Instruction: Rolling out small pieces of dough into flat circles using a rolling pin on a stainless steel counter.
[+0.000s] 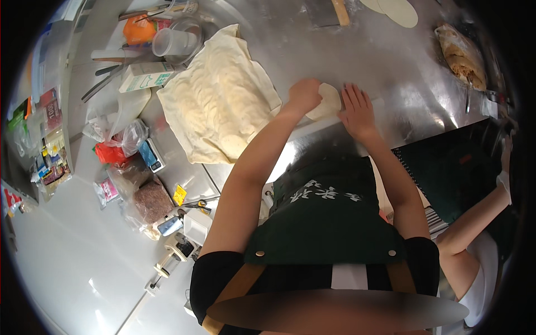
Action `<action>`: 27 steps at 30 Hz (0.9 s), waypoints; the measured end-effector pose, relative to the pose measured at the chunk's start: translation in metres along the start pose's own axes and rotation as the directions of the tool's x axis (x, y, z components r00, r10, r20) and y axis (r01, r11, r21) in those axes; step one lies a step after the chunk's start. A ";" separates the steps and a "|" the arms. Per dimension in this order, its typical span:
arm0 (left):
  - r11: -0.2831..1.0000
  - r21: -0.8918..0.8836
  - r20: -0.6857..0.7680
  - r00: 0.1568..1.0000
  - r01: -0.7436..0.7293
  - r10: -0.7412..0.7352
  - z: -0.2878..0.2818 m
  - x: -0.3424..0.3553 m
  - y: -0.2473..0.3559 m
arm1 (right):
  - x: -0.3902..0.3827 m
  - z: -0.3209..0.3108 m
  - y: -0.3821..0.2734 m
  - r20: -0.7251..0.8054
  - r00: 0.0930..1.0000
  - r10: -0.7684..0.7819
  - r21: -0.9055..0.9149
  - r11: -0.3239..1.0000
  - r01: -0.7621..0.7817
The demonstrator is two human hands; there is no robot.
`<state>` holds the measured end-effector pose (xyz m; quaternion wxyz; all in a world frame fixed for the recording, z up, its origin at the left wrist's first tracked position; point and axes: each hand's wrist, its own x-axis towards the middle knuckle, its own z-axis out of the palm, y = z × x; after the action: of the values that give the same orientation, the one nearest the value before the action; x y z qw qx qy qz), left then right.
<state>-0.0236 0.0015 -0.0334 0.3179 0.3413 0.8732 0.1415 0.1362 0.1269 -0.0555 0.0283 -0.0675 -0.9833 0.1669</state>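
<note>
A thin, pale dough round lies near the front edge of the steel table, between my two hands. My left hand is curled at its left edge, the fingers closed against the dough; whatever is under them is hidden. To the right of the round, my right hand rests with fingers stretched out and flat, close to the dough's edge. Left of my hands spreads a large cream-coloured sheet with lumpy ridges; cloth or dough, I cannot tell which. More flat dough rounds sit at the far right.
At the right a clear bag of brown filling stands by a metal handle. A wooden stick lies far back. Left are clear plastic tubs, a carton, a scale and bags. A co-worker's arm reaches in at right.
</note>
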 end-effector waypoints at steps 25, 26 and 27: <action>0.762 -0.637 0.063 0.993 0.117 -0.100 0.015 -0.002 -0.032 | 0.020 0.006 0.000 -0.130 0.991 0.010 -0.077 0.997 -0.020; 0.739 -0.667 0.051 0.996 0.093 -0.080 0.016 -0.002 -0.035 | 0.020 0.010 -0.001 -0.127 0.992 0.010 -0.074 0.997 -0.019; 0.713 -0.698 0.042 0.998 0.066 -0.051 0.017 0.000 -0.033 | 0.020 0.008 -0.001 -0.092 0.996 0.018 -0.081 0.996 -0.026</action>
<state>-0.0294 -0.0221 -0.0622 0.4361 0.1695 0.7625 0.4469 0.1151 0.1257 -0.0623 0.0687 -0.0871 -0.9861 0.1235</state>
